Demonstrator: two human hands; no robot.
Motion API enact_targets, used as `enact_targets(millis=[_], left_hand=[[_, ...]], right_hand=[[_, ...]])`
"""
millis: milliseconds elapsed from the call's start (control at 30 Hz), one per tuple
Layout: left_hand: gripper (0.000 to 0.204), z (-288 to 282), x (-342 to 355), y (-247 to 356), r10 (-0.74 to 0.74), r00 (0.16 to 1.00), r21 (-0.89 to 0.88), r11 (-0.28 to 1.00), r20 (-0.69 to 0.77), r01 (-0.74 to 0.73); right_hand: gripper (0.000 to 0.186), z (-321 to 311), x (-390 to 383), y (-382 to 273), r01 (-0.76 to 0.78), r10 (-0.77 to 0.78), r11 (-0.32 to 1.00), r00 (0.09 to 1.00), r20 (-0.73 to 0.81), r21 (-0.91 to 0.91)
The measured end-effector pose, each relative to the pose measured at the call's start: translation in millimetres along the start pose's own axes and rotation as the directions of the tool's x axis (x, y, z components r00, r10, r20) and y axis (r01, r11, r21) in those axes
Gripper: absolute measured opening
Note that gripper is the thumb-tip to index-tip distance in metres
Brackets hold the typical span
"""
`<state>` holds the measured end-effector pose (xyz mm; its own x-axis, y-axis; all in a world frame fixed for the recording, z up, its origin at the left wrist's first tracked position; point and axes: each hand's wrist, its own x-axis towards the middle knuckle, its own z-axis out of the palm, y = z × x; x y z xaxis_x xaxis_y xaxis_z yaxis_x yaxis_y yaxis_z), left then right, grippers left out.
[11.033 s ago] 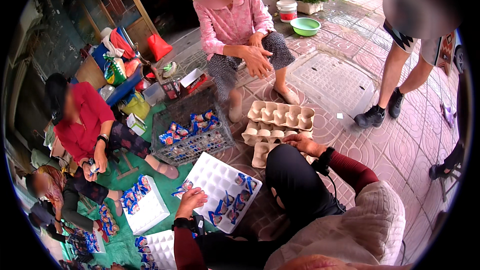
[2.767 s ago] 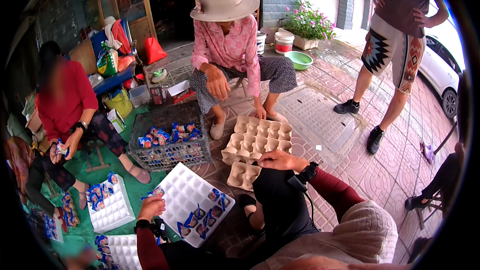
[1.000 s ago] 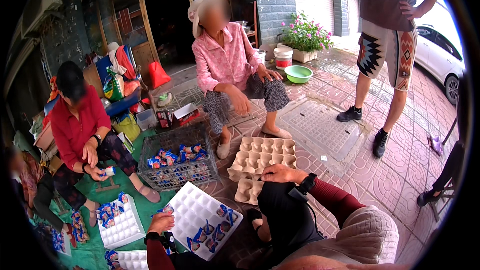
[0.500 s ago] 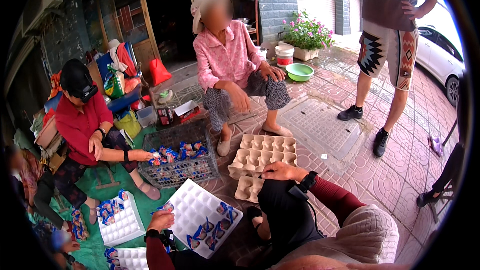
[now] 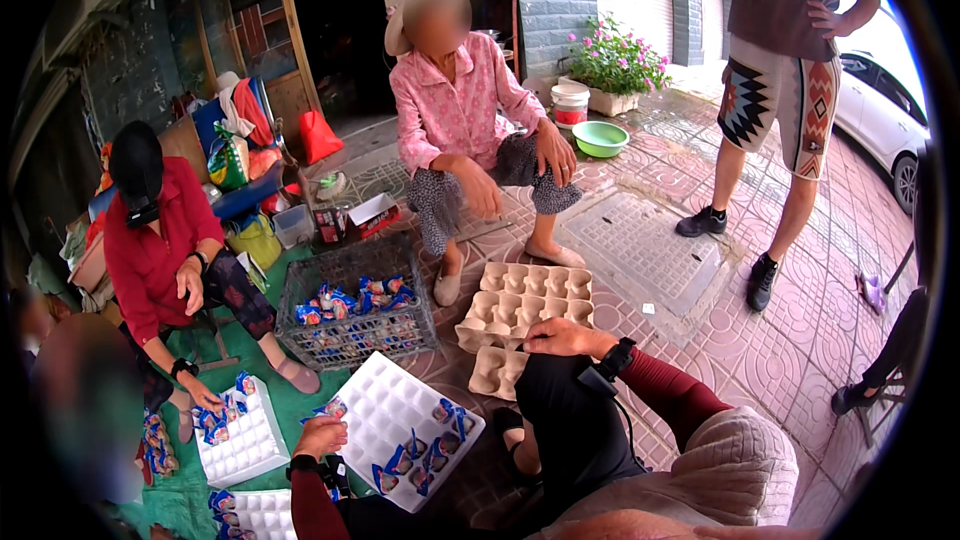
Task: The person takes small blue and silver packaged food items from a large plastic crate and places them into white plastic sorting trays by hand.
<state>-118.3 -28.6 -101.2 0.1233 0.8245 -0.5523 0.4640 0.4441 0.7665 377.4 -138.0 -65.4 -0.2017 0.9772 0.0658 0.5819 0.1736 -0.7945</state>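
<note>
Left hand (image 5: 322, 436) part-curled at white tray (image 5: 392, 398), blue packet (image 5: 333, 407) beyond; right hand (image 5: 564, 336) loosely curled near brown carton (image 5: 512, 314); grips unclear.

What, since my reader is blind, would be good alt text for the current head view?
A person's left hand is at the edge of a white tray partly filled with blue packets; the right hand is near brown cardboard trays. Beyond stands a dark crate of similar packets, with people sitting nearby.
</note>
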Motion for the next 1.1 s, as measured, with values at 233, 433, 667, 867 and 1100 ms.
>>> enact_targets(millis=[233, 433, 667, 867, 1100], left_hand=[[0.096, 25.7, 0.0, 116.5, 0.468, 0.879, -0.839, 0.437, -0.097, -0.325], [0.099, 59.7, 14.0, 164.6, 0.446, 0.895, -0.876, 0.433, 0.002, -0.213], [0.091, 46.8, 22.8, 115.1, 0.194, 0.980, -0.834, 0.530, -0.053, -0.150], [0.083, -53.1, -39.9, 90.0, 0.206, 0.868, -0.344, 0.857, -0.453, -0.383], [0.010, -244.3, -172.4, 1.7, 0.211, 0.456, -0.089, 0.829, -0.865, -0.553]], right_hand=[[0.036, -56.8, 69.1, 33.2, -0.019, 0.205, 0.445, 0.975, -0.081, 0.895], [0.037, -92.6, 107.3, -1.2, 0.255, 0.369, 0.020, 0.897, -0.244, 0.967], [0.043, -51.0, 117.3, 2.7, 0.109, 0.341, 0.046, 0.933, -0.118, 0.993], [0.014, -21.2, 114.1, -0.8, -0.115, 0.257, 0.042, 0.961, 0.100, 0.993], [0.012, 50.7, 154.8, -16.5, -0.222, 0.179, 0.035, 0.961, 0.213, 0.974]])
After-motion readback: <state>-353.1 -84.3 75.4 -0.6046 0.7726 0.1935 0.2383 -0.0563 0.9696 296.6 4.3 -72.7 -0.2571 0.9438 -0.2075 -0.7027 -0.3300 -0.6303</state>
